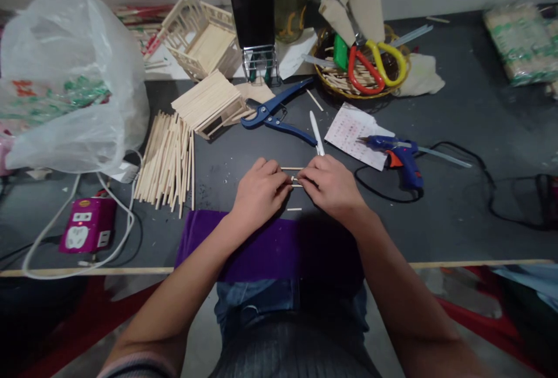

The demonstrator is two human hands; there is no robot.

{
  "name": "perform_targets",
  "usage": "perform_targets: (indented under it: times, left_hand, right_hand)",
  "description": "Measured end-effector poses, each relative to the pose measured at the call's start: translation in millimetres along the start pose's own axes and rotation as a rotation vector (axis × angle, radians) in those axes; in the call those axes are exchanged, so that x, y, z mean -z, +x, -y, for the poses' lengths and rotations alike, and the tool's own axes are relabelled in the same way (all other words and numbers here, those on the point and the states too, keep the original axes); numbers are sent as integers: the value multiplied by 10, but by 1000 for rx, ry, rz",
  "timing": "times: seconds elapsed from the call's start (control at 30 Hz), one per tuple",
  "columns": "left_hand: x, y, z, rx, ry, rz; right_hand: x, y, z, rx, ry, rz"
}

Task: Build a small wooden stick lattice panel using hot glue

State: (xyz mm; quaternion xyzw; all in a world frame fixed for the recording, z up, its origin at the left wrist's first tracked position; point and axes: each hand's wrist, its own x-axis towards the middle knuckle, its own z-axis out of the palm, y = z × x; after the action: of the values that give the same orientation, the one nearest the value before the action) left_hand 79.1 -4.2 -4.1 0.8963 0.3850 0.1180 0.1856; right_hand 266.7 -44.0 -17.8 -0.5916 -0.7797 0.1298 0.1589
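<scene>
Sticks: short wooden sticks (291,168) lie on the worktop (457,134) between your hands. Your left hand (258,191) and right hand (332,185) each pinch one, grips clamped, beside the blue cutter (275,116).

The table top (457,203) is dark grey. A purple cloth (244,250) lies at its near edge. The sticks (168,160) are pale wood, as is the small house (211,104). The cutter (279,116) has blue handles; the glue gun (399,154) is blue with an orange trigger. The scissors (375,64) have one red and one yellow loop. The power strip (87,231) is magenta with white sockets. The paper (353,134) is white with what seems a reddish printed pattern. The bag (65,75) is translucent white.
</scene>
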Motion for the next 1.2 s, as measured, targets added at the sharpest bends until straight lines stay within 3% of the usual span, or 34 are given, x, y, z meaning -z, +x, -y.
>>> perform_targets:
  times: [0.2, 0.33, 0.5, 0.7, 0.83, 1.0, 1.2]
  left_hand:
    - [6, 4, 12, 19, -53, 45]
    - [44, 12, 9, 33, -86, 47]
    - [98, 74, 20, 16, 19, 41]
    - [78, 155, 6, -59, 111, 109]
    - [72, 182, -2, -61, 142, 138]
    - [87, 235, 4, -45, 168, 163]
    - [112, 249, 10, -9, 167, 178]
  right_hand:
    - [-19, 10, -4, 8, 11, -10]
    - [101, -32, 10, -13, 35, -88]
    - [470, -315, -154, -261, -19, -366]
    - [709, -744, -583, -519, -204, -516]
    - [693, -851, -698, -609, -206, -498]
    - [611, -822, -681, -740, -188, -419]
    - [569, -780, -673, -938, -315, -387]
